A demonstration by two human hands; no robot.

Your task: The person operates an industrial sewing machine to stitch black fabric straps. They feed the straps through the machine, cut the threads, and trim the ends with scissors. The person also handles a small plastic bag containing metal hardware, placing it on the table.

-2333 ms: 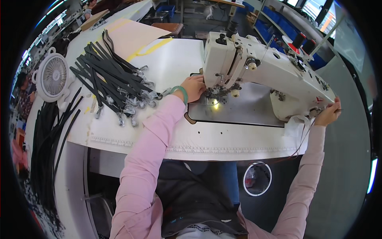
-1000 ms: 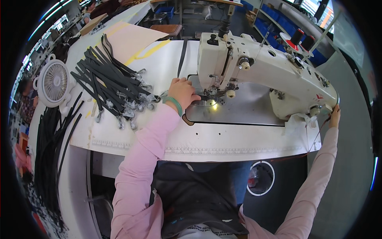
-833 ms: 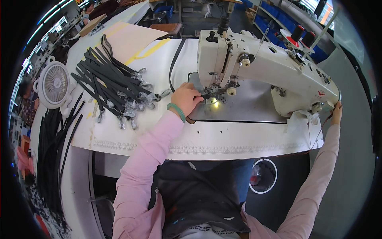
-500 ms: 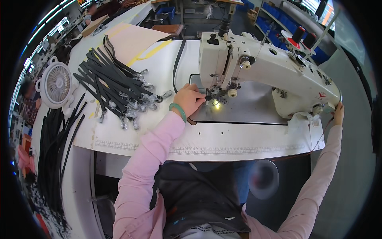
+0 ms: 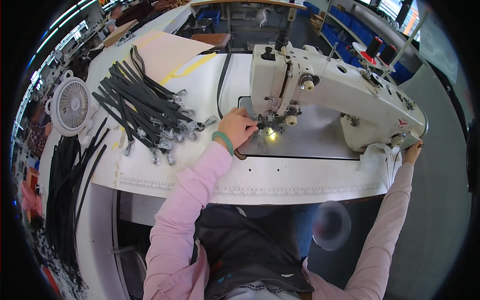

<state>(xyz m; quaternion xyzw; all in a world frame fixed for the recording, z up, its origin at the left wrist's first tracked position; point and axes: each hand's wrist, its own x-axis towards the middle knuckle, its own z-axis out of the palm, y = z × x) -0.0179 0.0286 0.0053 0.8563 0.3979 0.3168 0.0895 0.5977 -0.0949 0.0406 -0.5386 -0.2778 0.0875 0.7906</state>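
Observation:
My left hand [image 5: 237, 127], with a green bangle on its wrist, pinches a black strap [image 5: 225, 75] beside the needle area of the white sewing machine [image 5: 355, 95]. The strap runs back from my fingers over the white tabletop [image 5: 270, 172]. The metal bed [image 5: 315, 140] shows a small yellow light near the needle. My right hand [image 5: 413, 151] is curled at the lower right end of the machine, below the handwheel [image 5: 424, 122]; what its fingers grip is too small to make out. A pile of black straps with clear-wrapped ends [image 5: 135, 100] lies left of the machine.
A white fan [image 5: 71, 106] and hanging black straps [image 5: 62, 200] are at the left. A pink sheet [image 5: 160, 52] lies behind the pile; thread spools [image 5: 375, 50] stand at right rear. A blurred round bin [image 5: 331, 225] sits below the table. A co-worker [image 5: 37, 117] is at far left.
Earlier a black strap appeared behind my left hand, then bowed leftward as that hand shifted slightly right. My right hand has just moved down and left from the handwheel's side.

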